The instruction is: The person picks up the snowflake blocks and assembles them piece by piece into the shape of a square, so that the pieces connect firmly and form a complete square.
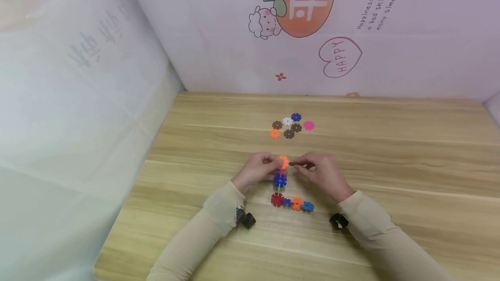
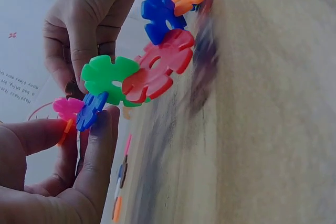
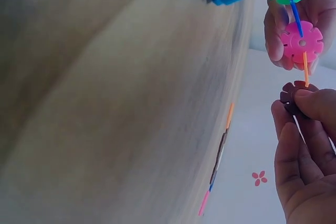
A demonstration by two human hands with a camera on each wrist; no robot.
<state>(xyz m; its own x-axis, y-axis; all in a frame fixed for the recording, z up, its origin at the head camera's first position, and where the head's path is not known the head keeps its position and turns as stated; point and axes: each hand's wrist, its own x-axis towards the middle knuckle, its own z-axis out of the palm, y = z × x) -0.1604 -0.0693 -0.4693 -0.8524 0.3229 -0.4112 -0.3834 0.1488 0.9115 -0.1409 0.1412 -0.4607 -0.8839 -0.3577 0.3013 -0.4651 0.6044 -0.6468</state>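
Note:
My left hand (image 1: 254, 171) pinches the far end of a chain of notched plastic discs, at its orange disc (image 1: 283, 162). Below it run a pink disc (image 3: 303, 43), a blue disc (image 1: 280, 181), a green disc (image 2: 105, 72) and a red disc (image 1: 277, 200). From the red one the chain bends right through a small blue disc (image 1: 287, 202) and another orange disc (image 1: 297, 203) to a light-blue disc (image 1: 308, 206). Between thumb and fingers my right hand (image 1: 324, 174) holds a brown disc (image 3: 287, 93), its edge at the held orange disc's rim; how far their slots engage cannot be told.
Several loose discs lie beyond the hands: brown discs (image 1: 289, 134), an orange disc (image 1: 275, 133), a white disc (image 1: 287, 121), a blue disc (image 1: 296, 117) and a pink disc (image 1: 309, 125). Printed cloth (image 1: 234, 55) hangs behind the wooden table (image 1: 410, 164).

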